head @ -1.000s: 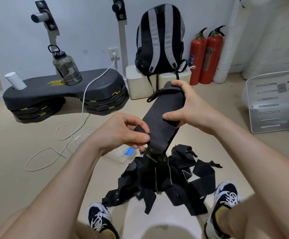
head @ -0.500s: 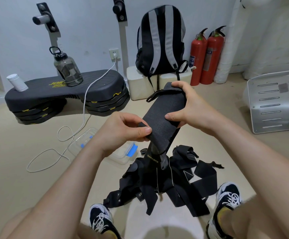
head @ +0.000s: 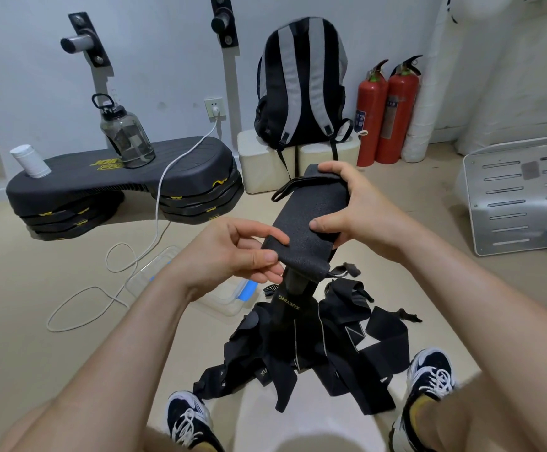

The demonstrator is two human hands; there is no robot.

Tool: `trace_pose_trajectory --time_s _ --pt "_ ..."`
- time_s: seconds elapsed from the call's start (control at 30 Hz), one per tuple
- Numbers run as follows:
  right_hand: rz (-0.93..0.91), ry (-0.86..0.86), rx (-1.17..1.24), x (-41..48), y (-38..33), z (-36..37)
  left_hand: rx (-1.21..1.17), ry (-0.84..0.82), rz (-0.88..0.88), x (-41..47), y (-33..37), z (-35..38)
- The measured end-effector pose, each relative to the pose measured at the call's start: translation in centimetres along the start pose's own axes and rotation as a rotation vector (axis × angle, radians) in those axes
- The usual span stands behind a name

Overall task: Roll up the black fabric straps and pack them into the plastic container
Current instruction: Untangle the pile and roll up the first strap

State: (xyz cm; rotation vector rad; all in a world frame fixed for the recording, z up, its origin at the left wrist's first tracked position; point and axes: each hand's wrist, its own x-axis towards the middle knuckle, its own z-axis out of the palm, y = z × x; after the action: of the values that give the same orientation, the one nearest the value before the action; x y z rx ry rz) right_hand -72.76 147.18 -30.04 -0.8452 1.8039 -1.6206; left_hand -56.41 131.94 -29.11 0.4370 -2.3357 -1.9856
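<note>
Left hand now pinches the black strap at its newly folded near end; right hand still grips the far end above the strap pile.

Pale wall, beige floor, perhaps padded corner

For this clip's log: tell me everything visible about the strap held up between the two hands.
The strap is a wide band of dark, woven-looking fabric, held flat in the air, slanting from far right down to near left. The right hand grips its far end, thumb on the top face, where a thin loop sticks out. The left hand pinches its near edge. Below that it seems to narrow and hang into the pile of straps, showing gold lettering. It is not yet rolled.
</note>
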Motion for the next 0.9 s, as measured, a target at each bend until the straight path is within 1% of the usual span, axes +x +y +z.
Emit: trace_pose_trajectory --time_s 0.1,0.23,0.43,0.7,0.8,0.9 --pt "0.008 -0.009 0.039 0.0 0.0 0.0 0.040 0.037 0.026 0.1 -0.1 -0.2" --pt "0.007 -0.029 0.047 -0.1 0.0 0.3 0.096 0.144 0.083 0.5 -0.4 -0.2" --pt "0.009 -0.032 0.093 -0.3 -0.4 0.4 -0.034 0.204 0.073 0.9 -0.7 0.9" --pt "-0.042 -0.085 0.027 -0.7 0.0 1.4 -0.058 0.377 0.089 1.3 -0.7 1.3" --pt "-0.049 -0.102 -0.032 -0.8 0.0 1.8 -0.063 0.456 0.079 1.5 -0.8 1.3" --pt "-0.073 -0.093 -0.070 -0.8 0.2 2.1 -0.067 0.481 0.066 1.5 -0.8 1.5"
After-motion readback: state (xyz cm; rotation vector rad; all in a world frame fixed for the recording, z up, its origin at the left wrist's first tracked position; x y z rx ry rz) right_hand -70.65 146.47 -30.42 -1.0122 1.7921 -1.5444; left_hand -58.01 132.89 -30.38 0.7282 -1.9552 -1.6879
